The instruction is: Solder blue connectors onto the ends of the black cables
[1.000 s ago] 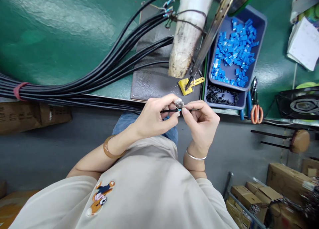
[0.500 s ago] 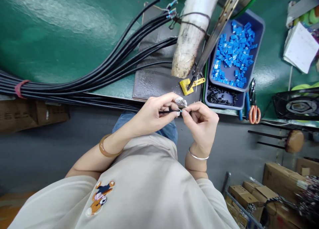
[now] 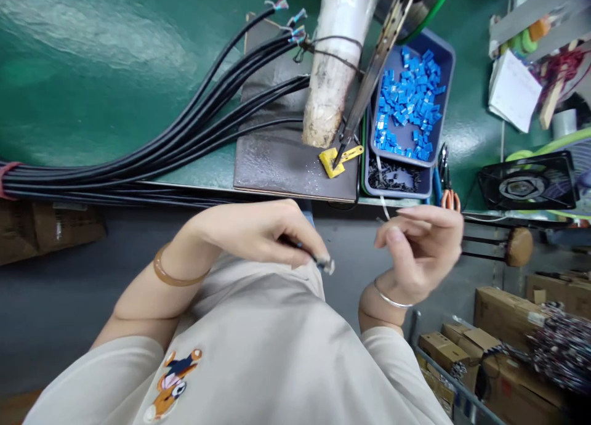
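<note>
My left hand (image 3: 272, 234) is closed round the end of a black cable (image 3: 295, 243). A small pale tip pokes out by the fingertips, too blurred to make out. My right hand (image 3: 418, 249) is raised apart from it, in front of the bench edge, with loosely bent fingers and no object seen in it. A thin whitish strand (image 3: 382, 203) hangs over the edge of the trays and ends close to the right fingertips; whether they touch is not clear.
A bundle of black cables (image 3: 184, 135) lies across the green bench. A soldering iron (image 3: 369, 80) points down at a yellow piece (image 3: 332, 163). Trays hold blue connectors (image 3: 410, 98) and small black parts (image 3: 397, 177). Orange-handled pliers (image 3: 450, 200) and a fan (image 3: 526, 182) are at the right.
My hands have come apart: the left moved down toward my body with the cable, the right moved right and let go of the cable end. The view shifted slightly right.
</note>
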Motion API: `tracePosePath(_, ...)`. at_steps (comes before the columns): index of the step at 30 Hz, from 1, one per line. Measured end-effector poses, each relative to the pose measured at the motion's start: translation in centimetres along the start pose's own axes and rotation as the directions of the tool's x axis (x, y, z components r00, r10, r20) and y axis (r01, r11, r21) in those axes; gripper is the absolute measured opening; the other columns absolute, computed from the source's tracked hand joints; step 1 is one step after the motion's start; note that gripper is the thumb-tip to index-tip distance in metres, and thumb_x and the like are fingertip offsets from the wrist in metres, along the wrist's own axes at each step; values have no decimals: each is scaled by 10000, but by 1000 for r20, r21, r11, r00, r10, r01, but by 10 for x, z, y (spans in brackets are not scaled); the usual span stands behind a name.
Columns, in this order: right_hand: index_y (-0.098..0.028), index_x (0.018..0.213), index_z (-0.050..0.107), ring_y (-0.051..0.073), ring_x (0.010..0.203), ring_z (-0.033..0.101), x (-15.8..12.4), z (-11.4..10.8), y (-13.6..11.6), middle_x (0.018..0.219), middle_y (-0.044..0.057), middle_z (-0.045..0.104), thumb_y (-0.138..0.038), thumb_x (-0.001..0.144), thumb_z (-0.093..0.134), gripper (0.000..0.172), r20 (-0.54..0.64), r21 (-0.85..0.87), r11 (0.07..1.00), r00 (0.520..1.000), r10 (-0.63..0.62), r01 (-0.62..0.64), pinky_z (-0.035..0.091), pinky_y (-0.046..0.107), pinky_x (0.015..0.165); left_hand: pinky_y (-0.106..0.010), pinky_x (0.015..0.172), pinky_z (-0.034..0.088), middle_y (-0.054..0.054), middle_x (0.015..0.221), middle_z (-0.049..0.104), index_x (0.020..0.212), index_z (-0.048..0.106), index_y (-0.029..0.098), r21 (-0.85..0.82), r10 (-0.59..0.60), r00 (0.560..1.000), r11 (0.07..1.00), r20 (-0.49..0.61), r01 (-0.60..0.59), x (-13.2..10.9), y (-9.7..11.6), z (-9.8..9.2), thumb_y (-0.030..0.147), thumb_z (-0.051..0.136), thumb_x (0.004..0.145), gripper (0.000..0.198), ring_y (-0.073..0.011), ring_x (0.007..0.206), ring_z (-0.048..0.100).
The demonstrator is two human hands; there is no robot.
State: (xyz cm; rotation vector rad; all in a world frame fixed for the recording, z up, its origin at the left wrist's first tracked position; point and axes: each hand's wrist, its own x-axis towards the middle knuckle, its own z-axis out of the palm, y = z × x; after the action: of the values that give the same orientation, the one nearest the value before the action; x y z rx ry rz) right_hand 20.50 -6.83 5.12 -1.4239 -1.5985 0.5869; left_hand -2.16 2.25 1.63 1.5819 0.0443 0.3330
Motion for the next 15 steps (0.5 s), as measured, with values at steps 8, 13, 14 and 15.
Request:
tracePosePath(8,-245,781,588,123,563,553,67,-65,48,654,-9,630,-303,824,697,131,-44,-730,679,997,66,-77,381,312,631,-254,716,526,-78,879,761,956,714,138,416,107,770,883,-629,217,15,-13,38,105,551,859,192,-162,783,706)
tracePosePath(13,-294,755,588,152,649,450,121,-64,106,747,13,603,-262,841,650,110,-84,-757,651,996,-22,-50,285,335,682,-181,365,307,15,604,632,885,622,145,-221,-168,497,974,-852,-49,15,-32,31,216,655,818,102,-30,377,408)
tracePosePath(14,-294,710,584,154,656,440,129,-62,115,746,17,599,-262,816,673,141,-63,-742,670,998,-31,-26,288,334,680,-183,352,275,19,599,624,876,611,151,-284,-199,507,954,-839,-95,15,-33,29,226,671,806,119,-24,366,376)
tracePosePath(15,-283,669,579,152,643,427,135,-61,122,719,13,586,-262,778,706,169,-50,-731,683,998,-36,-11,292,333,673,-184,349,258,20,600,620,870,606,155,-324,-215,522,938,-825,-125,14,-33,27,229,683,795,130,-22,368,365)
